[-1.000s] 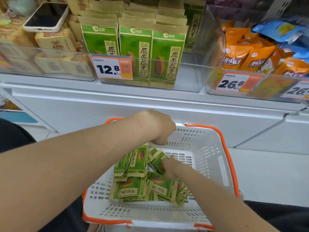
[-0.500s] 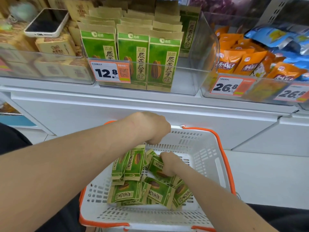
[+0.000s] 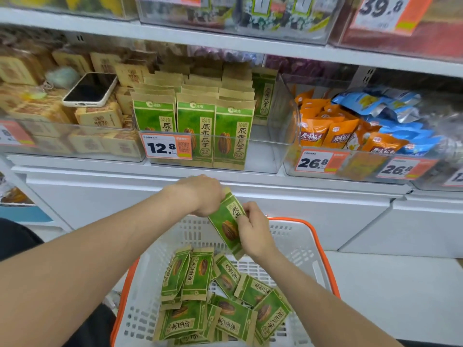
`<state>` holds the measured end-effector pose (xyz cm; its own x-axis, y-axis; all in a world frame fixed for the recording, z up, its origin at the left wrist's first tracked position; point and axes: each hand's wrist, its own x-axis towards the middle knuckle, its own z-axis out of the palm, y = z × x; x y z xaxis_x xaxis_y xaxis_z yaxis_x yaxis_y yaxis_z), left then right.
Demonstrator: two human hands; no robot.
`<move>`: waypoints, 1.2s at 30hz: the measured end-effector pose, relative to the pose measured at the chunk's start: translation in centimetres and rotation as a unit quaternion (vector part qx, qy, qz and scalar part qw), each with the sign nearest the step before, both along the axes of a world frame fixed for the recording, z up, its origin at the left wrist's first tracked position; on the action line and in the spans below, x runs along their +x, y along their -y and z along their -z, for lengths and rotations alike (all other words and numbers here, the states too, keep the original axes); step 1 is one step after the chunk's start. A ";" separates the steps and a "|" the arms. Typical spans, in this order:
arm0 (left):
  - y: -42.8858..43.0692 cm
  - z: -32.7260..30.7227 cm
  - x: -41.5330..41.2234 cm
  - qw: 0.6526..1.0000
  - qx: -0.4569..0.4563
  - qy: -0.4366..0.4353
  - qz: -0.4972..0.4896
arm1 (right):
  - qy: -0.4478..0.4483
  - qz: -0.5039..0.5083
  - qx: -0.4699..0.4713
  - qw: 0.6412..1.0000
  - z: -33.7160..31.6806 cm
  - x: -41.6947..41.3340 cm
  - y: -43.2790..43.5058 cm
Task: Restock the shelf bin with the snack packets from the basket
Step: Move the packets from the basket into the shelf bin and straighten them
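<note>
A green snack packet (image 3: 225, 225) hung tilted over the basket's (image 3: 325, 249) far rim, below the shelf bin (image 3: 273, 149). The left hand (image 3: 201, 195) gripped its top with curled fingers, and the right hand (image 3: 254, 230) pinched its right edge. More packets (image 3: 213, 296) lay heaped in the basket.

Head-worn view, close, downward over basket (image 3: 295, 246)

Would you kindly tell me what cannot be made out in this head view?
- Head view: whether the held packet is one or several; left hand and right hand cover its edges.
- Basket near rim: cut off by the bottom edge.
- Shelf bin rear rows: hidden behind the front packets.
- Far-left price tag: blurred, cut off by the left edge.
</note>
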<state>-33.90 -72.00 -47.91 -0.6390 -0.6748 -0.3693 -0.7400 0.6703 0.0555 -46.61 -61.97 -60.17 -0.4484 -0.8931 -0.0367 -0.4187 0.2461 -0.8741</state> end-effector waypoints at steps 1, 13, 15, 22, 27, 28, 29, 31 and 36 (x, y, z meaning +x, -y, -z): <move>0.1 -0.6 0.0 0.998 0.011 -0.063 -0.026 | 0.030 0.029 -0.039 0.998 -1.4 0.7 0.0; -0.3 -4.6 -1.0 0.780 -0.022 -0.590 -0.207 | 0.248 0.165 -0.254 0.920 -13.1 1.8 2.3; 0.0 -4.4 -0.9 0.757 -0.004 -0.619 -0.211 | 0.289 0.141 -0.239 0.916 -14.0 1.6 2.1; -1.2 -4.9 -2.2 0.717 0.110 -0.649 -0.231 | 0.383 0.139 -0.235 0.883 -16.2 0.0 2.2; -1.8 -5.4 -3.0 0.678 0.153 -0.660 -0.285 | 0.400 0.110 -0.235 0.879 -16.2 0.1 2.3; -1.7 -5.6 -3.0 0.660 0.186 -0.668 -0.288 | 0.410 0.097 -0.233 0.877 -16.2 0.0 2.3; -1.5 -5.9 -2.9 0.641 0.224 -0.674 -0.290 | 0.409 0.085 -0.233 0.878 -16.3 -0.3 2.2; -1.3 -6.5 -2.4 0.627 0.272 -0.669 -0.292 | 0.360 0.062 -0.232 0.901 -16.5 -1.1 2.2; 0.4 -6.7 -1.0 0.777 0.082 -0.599 -0.176 | 0.189 -0.066 -0.144 0.969 -17.8 -2.6 1.6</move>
